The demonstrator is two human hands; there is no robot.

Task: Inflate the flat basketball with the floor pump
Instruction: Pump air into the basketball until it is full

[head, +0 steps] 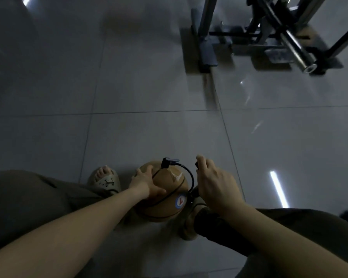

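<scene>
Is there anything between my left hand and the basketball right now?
Nothing visible. The left hand already rests on the basketball, fingers spread over its upper left. The hose connector sits just past the fingertips, and the hose loops away to the right.

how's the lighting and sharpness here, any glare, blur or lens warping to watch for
Head view: dim and low-contrast, though the basketball, the left hand on it and the right hand gripping the pump handle are readable; light strips glare off the glossy floor; the metal frame top right is motion-smeared; tile joints bow from wide-angle distortion.
</scene>
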